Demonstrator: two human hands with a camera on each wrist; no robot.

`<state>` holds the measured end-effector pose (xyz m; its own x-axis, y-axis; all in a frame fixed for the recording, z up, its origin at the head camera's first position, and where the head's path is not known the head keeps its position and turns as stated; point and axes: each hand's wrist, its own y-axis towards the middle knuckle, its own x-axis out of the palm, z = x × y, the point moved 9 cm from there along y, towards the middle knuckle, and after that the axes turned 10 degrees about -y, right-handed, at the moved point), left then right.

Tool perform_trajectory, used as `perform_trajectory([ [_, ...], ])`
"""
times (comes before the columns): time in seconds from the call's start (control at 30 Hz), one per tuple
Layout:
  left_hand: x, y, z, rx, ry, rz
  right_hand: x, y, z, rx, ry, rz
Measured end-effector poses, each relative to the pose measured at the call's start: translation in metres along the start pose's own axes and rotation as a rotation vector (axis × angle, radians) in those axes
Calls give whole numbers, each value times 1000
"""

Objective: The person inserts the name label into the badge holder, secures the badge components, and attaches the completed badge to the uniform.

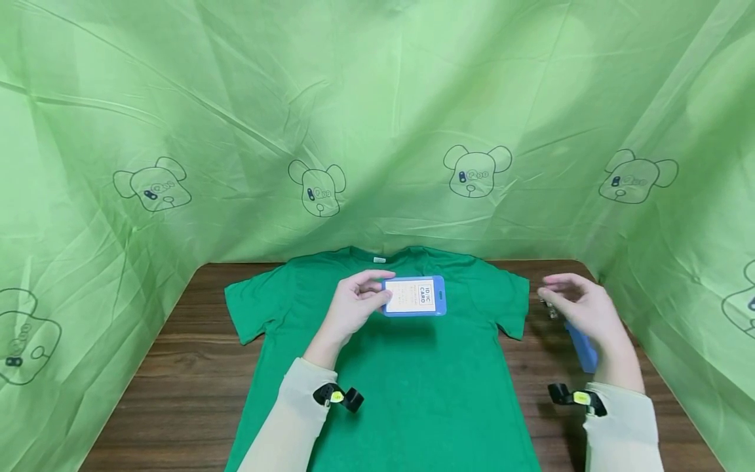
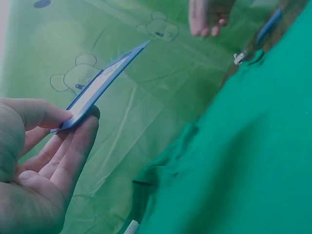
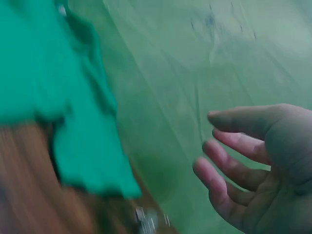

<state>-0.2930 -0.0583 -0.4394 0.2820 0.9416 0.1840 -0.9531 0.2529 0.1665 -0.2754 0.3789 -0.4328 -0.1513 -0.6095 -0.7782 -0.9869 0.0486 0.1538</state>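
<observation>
A blue ID card holder (image 1: 415, 295) with a white card marked "ID/IC CARD" is pinched by its left end between the thumb and fingers of my left hand (image 1: 358, 301). It hangs above the green T-shirt (image 1: 407, 387), casting a shadow on it; the left wrist view shows the holder (image 2: 105, 85) nearly edge-on and tilted. My right hand (image 1: 580, 305) is in the air over the table's right side, fingers loosely bent and apart, nothing between them. Below it lie a blue strap (image 1: 582, 347) and a small metal clip (image 1: 551, 309), partly hidden by the hand.
The T-shirt lies spread on a dark wooden table (image 1: 194, 367), collar at the far edge. Green cloth (image 1: 377, 118) with bear-head drawings hangs behind the table and along both sides. The right wrist view is blurred near the shirt sleeve.
</observation>
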Motion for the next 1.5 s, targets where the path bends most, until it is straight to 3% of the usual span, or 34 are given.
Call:
perform_trajectory([
  [0.1, -1, 0, -1, 3, 1, -4, -11, -5, 31, 78, -99, 9],
  [0.2, -2, 0, -1, 7, 2, -3, -14, -9, 55, 126, -112, -25],
  [0.5, -3, -1, -1, 4, 3, 14, -12, -25, 97, 49, -181, -108],
  [0.7, -3, -1, -2, 6, 0, 11, -13, -32, 121, 117, -270, -203],
  [0.93, -3, -2, 0, 10, 0, 9, -4, -32, 128, 154, -294, -286],
  [1.27, 0, 0, -1, 6, -5, -7, 2, -30, 115, 101, -243, -220],
  [1.5, 1, 1, -1, 10, -4, -10, -1, -30, 121, 152, -276, -211],
])
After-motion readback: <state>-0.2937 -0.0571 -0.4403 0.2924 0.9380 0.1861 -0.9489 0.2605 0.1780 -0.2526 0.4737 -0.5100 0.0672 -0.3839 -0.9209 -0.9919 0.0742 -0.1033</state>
